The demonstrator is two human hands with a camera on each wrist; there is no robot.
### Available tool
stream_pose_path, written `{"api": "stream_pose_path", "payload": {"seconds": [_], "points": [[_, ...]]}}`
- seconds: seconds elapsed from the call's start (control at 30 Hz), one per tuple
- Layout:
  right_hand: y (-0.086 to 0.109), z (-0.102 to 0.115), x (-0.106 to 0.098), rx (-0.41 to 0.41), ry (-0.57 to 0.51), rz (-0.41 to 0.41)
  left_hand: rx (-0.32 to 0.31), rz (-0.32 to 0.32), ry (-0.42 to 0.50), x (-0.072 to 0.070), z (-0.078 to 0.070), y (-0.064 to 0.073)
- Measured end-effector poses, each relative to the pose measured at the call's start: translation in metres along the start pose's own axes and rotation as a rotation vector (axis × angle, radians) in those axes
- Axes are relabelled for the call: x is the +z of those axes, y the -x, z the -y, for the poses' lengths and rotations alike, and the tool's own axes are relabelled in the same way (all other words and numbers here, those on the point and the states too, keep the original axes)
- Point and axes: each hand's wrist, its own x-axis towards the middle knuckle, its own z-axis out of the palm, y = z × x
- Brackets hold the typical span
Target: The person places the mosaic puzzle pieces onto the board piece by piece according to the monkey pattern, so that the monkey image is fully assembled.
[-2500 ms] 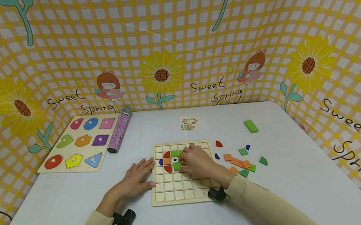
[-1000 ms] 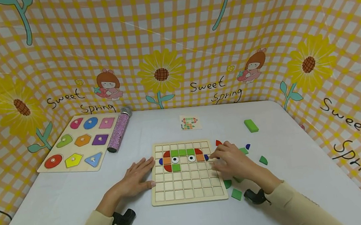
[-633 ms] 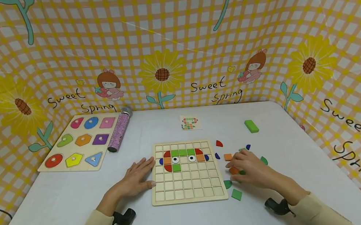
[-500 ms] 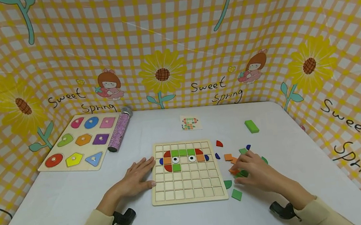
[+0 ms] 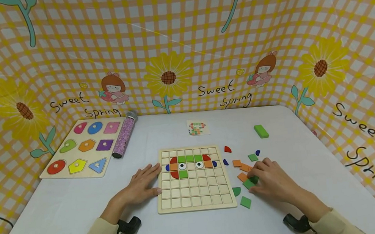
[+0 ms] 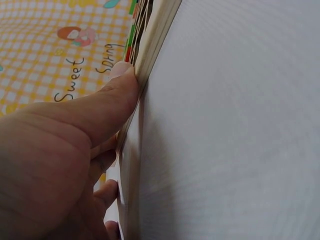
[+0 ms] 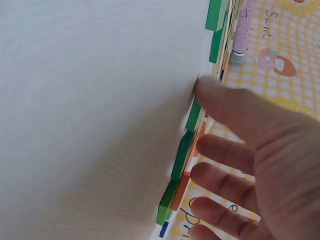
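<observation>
My left hand [image 5: 138,187] rests flat beside the wooden grid board [image 5: 196,200], fingertips and thumb touching its left edge. On the board, red, green, orange and blue tiles lie with two white eye tiles [image 5: 182,166]. To the right of the board, my right hand [image 5: 273,180] hovers low over loose tiles, its fingers spread and slightly bent. Its thumb is by a green square tile [image 5: 248,183]; a dark green tile [image 5: 254,179] lies partly hidden under its fingers. In the right wrist view, green tiles [image 7: 183,154] show in front of the fingers, none pinched.
A picture card [image 5: 198,127] lies behind the board. Orange tiles [image 5: 236,163], a red quarter tile [image 5: 227,149] and a green block [image 5: 261,131] are on the right. At the left are a knobbed shape puzzle [image 5: 71,154] and a glittery microphone [image 5: 124,137].
My right hand has left the board and moved right to the loose tiles, shifting slightly further right lately and uncovering orange tiles. My left hand has stayed put.
</observation>
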Motion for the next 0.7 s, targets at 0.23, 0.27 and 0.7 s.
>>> {"api": "stream_pose_path", "payload": {"seconds": [0.23, 0.27, 0.7], "points": [[-0.0021, -0.0049, 0.0042, 0.012, -0.002, -0.011, -0.002, 0.004, 0.007, -0.0011, -0.0016, 0.0006], [-0.0024, -0.0046, 0.0047, 0.013, -0.005, -0.007, -0.003, 0.004, 0.008, -0.0009, -0.0014, 0.0006], [-0.0042, -0.0062, 0.0081, 0.019, 0.001, -0.007, 0.001, -0.004, 0.007, 0.0008, 0.0008, -0.0003]]}}
